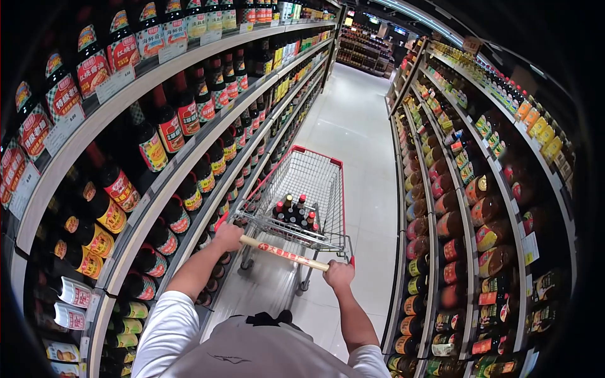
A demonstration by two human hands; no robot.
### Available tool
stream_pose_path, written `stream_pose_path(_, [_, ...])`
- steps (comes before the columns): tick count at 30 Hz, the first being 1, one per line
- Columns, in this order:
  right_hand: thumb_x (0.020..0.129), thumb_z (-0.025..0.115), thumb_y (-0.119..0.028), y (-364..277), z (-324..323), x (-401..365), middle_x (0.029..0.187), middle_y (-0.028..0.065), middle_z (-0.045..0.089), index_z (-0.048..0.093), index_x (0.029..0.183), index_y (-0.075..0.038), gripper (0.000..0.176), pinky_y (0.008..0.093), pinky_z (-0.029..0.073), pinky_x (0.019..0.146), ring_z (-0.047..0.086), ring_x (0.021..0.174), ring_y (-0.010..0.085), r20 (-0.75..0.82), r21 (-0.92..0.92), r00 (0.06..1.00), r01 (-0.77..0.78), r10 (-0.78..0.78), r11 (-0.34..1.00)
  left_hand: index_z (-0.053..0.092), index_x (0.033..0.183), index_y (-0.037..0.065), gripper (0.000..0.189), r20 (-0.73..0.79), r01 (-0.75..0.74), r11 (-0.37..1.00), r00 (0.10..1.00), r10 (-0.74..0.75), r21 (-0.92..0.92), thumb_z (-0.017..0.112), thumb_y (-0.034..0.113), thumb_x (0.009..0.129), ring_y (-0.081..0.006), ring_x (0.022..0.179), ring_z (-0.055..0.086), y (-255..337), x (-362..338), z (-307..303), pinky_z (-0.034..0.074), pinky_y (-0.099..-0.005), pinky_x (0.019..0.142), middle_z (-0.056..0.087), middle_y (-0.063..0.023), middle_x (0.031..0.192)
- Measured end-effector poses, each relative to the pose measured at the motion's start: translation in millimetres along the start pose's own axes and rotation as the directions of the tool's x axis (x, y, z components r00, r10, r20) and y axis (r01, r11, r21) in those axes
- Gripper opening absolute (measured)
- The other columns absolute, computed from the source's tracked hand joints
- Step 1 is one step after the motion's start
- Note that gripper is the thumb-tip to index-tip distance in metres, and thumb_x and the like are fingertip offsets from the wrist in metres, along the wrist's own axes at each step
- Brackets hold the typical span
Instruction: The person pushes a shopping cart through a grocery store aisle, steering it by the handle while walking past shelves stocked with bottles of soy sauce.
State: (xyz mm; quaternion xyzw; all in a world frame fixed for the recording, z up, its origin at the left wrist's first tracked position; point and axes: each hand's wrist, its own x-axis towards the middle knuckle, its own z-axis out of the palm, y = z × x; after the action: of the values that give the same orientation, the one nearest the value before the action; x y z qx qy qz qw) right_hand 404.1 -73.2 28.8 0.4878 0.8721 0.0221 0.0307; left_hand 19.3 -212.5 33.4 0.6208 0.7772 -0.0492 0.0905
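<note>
Pale, smooth shirt (271,349) fabric is filling the foreground as a person is standing at a cart (321,154) in an aisle between bottle-lined shelves (146,66). Red trim is edging the cart's silver wire basket, whose fine grid is tapering toward the far end. Dark, glossy bottles (296,216), mostly red-capped, are clustering inside at the near end. Left hand (225,238) and right hand (340,274) are wrapping closed around opposite ends of a cream, rounded handle (283,252) bearing red lettering. Directly ahead of both hands, the cart is resting on the pale, shiny floor (350,116).
</note>
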Motion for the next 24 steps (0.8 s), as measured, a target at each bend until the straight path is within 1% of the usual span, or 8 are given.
stream_pose_path(2, [0.079,0.060,-0.027,-6,-3,-5,0.075,0.0090,0.072,0.075,0.090,-0.019,0.021,0.0391,0.054,0.064,0.070,0.068,0.0269,0.056,-0.015,0.998,-0.036,0.037,0.999,0.071,0.095,0.013,0.026,0.098,-0.027,0.998,0.995,0.032,-0.057,0.071,0.030,0.076,-0.0266,0.099,0.068,-13,-3,-8,0.048,-0.0442,0.088,0.072,-0.0090,0.096])
stream_pose_path(3, [0.079,0.060,-0.028,-9,-4,-7,0.076,0.0092,0.072,0.075,0.091,-0.019,0.021,0.0393,0.054,0.065,0.071,0.070,0.0267,0.083,-0.023,0.995,-0.054,0.056,0.998,0.072,0.095,0.012,0.025,0.080,-0.049,0.998,0.995,0.053,-0.050,0.071,0.029,0.076,-0.0266,0.095,0.070,-19,-3,-7,0.052,-0.0440,0.083,0.073,-0.0105,0.096])
stream_pose_path(6, [0.080,0.061,-0.033,-16,-6,-14,0.080,0.0094,0.073,0.075,0.093,-0.018,0.024,0.0406,0.056,0.070,0.071,0.075,0.0271,0.161,-0.066,0.985,-0.048,0.059,0.997,0.075,0.093,0.013,0.023,0.126,0.037,0.998,0.991,-0.043,0.054,0.071,0.028,0.077,-0.0262,0.092,0.071,-14,-5,2,0.054,-0.0422,0.082,0.074,-0.0105,0.094])
stream_pose_path(9, [0.080,0.061,-0.039,-21,-11,-19,0.087,0.0097,0.074,0.075,0.096,-0.017,0.030,0.0412,0.057,0.075,0.072,0.080,0.0285,0.245,-0.058,0.966,-0.072,0.085,0.996,0.076,0.091,0.013,0.022,0.064,0.040,0.998,0.997,-0.043,0.047,0.071,0.029,0.077,-0.0253,0.089,0.072,-15,-14,8,0.055,-0.0402,0.079,0.075,-0.0100,0.092])
stream_pose_path(12, [0.080,0.060,-0.044,-26,-22,-26,0.093,0.0114,0.074,0.074,0.100,-0.016,0.037,0.0415,0.057,0.079,0.071,0.087,0.0294,0.310,-0.051,0.948,-0.063,0.076,0.997,0.076,0.089,0.014,0.020,0.067,0.019,0.998,0.997,-0.023,0.060,0.071,0.029,0.076,-0.0240,0.089,0.072,-16,-23,7,0.055,-0.0387,0.079,0.075,-0.0095,0.091])
stream_pose_path(15, [0.080,0.059,-0.047,-29,-30,-32,0.101,0.0141,0.073,0.074,0.102,-0.016,0.041,0.0417,0.056,0.082,0.070,0.095,0.0295,0.380,-0.038,0.922,-0.067,0.076,0.997,0.076,0.085,0.014,0.017,0.025,0.005,0.997,1.000,-0.006,0.072,0.068,0.026,0.076,-0.0235,0.085,0.073,-16,-33,8,0.055,-0.0373,0.077,0.075,-0.0092,0.088])
stream_pose_path(18, [0.080,0.058,-0.048,-30,-31,-34,0.104,0.0155,0.072,0.074,0.103,-0.015,0.044,0.0419,0.055,0.086,0.069,0.098,0.0298,0.436,-0.023,0.896,-0.078,0.080,0.997,0.075,0.088,0.010,0.019,0.042,0.028,1.000,0.999,-0.028,0.005,0.066,0.021,0.075,-0.0268,0.087,0.072,-14,-43,6,0.054,-0.0397,0.077,0.074,-0.0118,0.089])
stream_pose_path(24, [0.077,0.062,-0.046,-32,-33,-41,0.105,0.0130,0.073,0.074,0.102,-0.013,0.043,0.0393,0.055,0.086,0.070,0.099,0.0293,0.457,-0.027,0.885,-0.086,0.088,0.996,0.075,0.081,0.012,0.015,-0.021,0.000,1.000,1.000,0.000,0.022,0.068,0.022,0.073,-0.0254,0.080,0.072,-15,-51,14,0.053,-0.0387,0.071,0.074,-0.0108,0.083])
